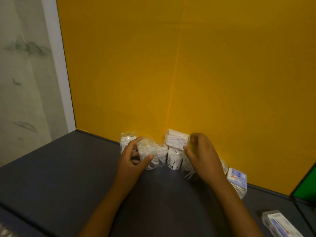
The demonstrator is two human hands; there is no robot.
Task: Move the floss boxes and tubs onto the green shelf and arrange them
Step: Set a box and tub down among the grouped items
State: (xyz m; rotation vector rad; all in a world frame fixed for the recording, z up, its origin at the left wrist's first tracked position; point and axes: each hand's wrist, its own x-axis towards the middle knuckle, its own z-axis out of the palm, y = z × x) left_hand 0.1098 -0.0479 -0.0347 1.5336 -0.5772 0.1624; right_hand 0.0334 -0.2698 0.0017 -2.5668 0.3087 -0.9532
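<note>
My left fingers (136, 156) grip a light, slippery clear plastic tub (148, 153) at eleven o'clock by its sides; right fingers (188, 151) pinch a white floss box (177, 138).

From my remote seat I see a dark grey bench (59, 168) filling the lower half of the view, its surface matte and slightly shiny near the middle. Behind it stands a tall yellow panel (188, 65), which bends at a vertical crease (176, 65) and meets the bench along its back edge. To the left of the panel runs a pale upright frame (58, 65), and beyond that I make out a whitish wall covering (22, 74) with faint grey-green brush marks like leaves or hills. At the bottom left corner there is a blurred pale patch (5, 232) that I cannot identify.
</note>
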